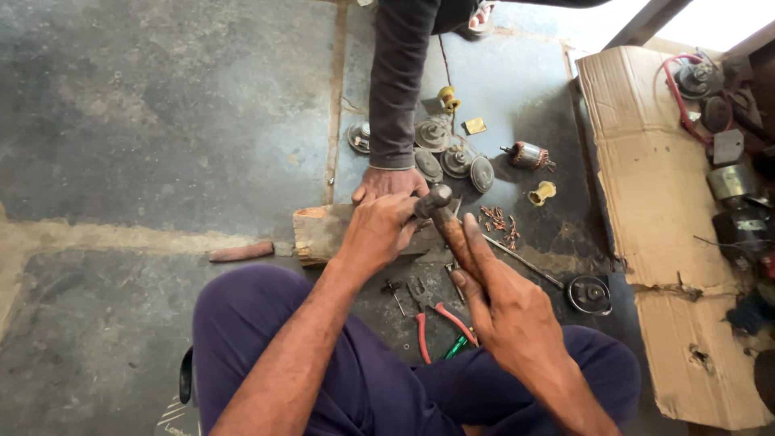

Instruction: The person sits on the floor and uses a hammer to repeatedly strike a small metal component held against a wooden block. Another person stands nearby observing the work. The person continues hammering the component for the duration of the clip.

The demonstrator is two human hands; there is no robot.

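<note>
- Nearest the camera are the person's own knees in dark purple trousers [355, 379], spread apart as they sit low over a stained concrete floor [161, 121]
- The right hand [504, 303] has its grip clenched round the handle of a hammer [436, 202], index finger laid along the shaft; the metal head hangs just over the wooden block [319, 230]
- The left hand [379, 230] rests on the block with fingers curled over something small; what it holds is hidden, so I cannot tell whether that grip is clenched on a part or only pressing
- A second person's hand [387, 184], in a dark grey sleeve, reaches in from the far side and touches the block's far edge
- Red-handled pliers [432, 311] lie on the floor between the knees, with a green-handled tool just beside them
- Copper scraps [499, 224] lie right of the block; beyond, several round metal end caps [452, 153] and a wound armature [525, 155] are already taken apart
- As a judgement, dismantling looks well along, with hammering on the block in hand
- A torn cardboard sheet [662, 242] at the right carries more motor housings
</note>
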